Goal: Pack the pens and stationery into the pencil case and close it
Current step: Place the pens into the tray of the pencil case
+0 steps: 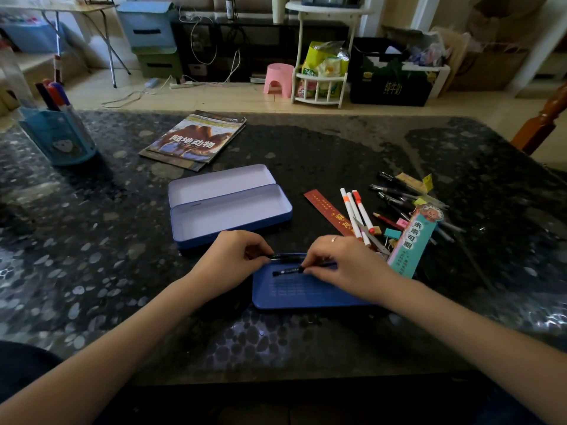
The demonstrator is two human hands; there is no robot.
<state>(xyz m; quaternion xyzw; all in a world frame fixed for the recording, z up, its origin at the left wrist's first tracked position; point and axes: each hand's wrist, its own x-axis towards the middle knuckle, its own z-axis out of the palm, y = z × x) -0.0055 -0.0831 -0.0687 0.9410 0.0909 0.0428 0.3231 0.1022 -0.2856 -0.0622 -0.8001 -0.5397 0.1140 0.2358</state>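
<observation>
An open blue tin pencil case lies empty on the dark table, its lid folded back. Nearer me lies a separate blue tray. Two black pens lie along the tray's far side. My left hand pinches the end of the farther black pen. My right hand pinches the nearer black pen. To the right lies a pile of stationery: a red ruler, white markers, black pens, a red pencil, clips and a teal bookmark.
A magazine lies beyond the case. A blue pen holder with markers stands at the far left of the table. A wooden chair post rises at the right edge. Beyond the table are a pink stool, a rack and boxes.
</observation>
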